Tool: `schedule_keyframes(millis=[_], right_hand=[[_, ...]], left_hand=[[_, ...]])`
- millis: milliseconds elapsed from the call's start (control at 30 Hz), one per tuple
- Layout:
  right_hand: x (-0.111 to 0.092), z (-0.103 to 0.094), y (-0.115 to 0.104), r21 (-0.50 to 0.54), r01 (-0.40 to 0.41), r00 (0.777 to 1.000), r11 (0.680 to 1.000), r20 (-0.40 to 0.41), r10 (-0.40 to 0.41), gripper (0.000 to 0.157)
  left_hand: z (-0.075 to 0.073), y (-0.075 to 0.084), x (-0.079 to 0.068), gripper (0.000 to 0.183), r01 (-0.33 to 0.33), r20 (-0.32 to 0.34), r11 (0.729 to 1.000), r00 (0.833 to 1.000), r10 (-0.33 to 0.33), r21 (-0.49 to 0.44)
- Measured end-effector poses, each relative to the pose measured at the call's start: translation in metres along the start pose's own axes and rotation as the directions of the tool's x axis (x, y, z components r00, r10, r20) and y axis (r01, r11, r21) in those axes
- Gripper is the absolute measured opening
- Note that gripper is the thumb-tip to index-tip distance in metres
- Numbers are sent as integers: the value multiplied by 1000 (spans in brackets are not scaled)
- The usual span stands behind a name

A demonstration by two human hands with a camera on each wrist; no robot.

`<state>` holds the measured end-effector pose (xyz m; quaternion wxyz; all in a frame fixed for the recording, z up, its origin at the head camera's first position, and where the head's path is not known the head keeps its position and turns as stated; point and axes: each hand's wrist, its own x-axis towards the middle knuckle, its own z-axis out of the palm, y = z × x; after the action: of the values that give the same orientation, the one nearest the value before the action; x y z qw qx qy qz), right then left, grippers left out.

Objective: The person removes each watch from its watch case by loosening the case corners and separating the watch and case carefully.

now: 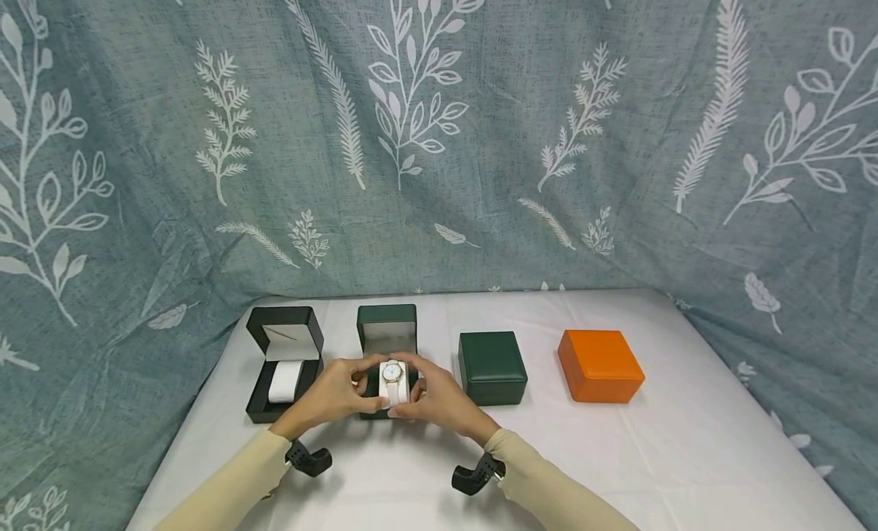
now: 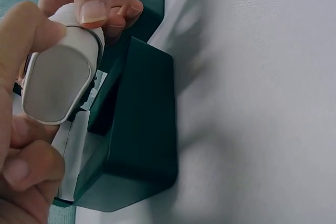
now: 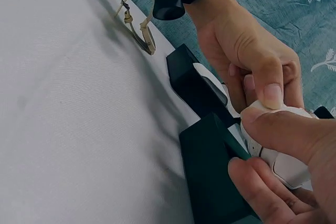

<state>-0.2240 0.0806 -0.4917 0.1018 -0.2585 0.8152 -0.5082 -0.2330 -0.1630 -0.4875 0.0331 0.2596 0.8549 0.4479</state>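
Note:
In the head view, a watch (image 1: pixel 392 373) with a white dial, gold-coloured case and pale strap is wrapped round a white cushion (image 1: pixel 402 395). My left hand (image 1: pixel 332 394) grips the cushion's left end, and my right hand (image 1: pixel 444 396) grips its right end, thumbs at the near side. Below the hands stands an open green watch box (image 1: pixel 387 315), its lid raised at the back and its base partly covered by them. The left wrist view shows the cushion's flat grey end (image 2: pixel 58 83) above the green box wall (image 2: pixel 144 114).
An open black box (image 1: pixel 255 398) with a white cushion (image 1: pixel 284 382) stands left. A closed green box (image 1: pixel 492 363) and a closed orange box (image 1: pixel 600 363) are to the right. Another watch (image 3: pixel 148 40) with a beige strap lies near my left wrist. Patterned cloth (image 1: pixel 439 249) hangs behind the table.

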Motion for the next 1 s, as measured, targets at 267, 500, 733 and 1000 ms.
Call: schedule_keyframes(millis=[267, 500, 733, 1000], right_hand=[[-2, 1, 2, 96, 8, 1000, 995, 6, -9, 82], [0, 2, 3, 232, 2, 1000, 973, 16, -6, 78], [1, 2, 3, 262, 14, 1000, 965, 17, -19, 78], [3, 3, 3, 235, 13, 998, 972, 60, -28, 84]], left_hand=[[-7, -5, 0, 65, -62, 19, 998, 998, 62, 14], [-12, -13, -1, 71, -50, 27, 999, 998, 51, -6], [-11, -14, -1, 74, -42, 24, 999, 999, 42, -3], [-10, -12, -3, 73, -62, 20, 998, 998, 62, -18]])
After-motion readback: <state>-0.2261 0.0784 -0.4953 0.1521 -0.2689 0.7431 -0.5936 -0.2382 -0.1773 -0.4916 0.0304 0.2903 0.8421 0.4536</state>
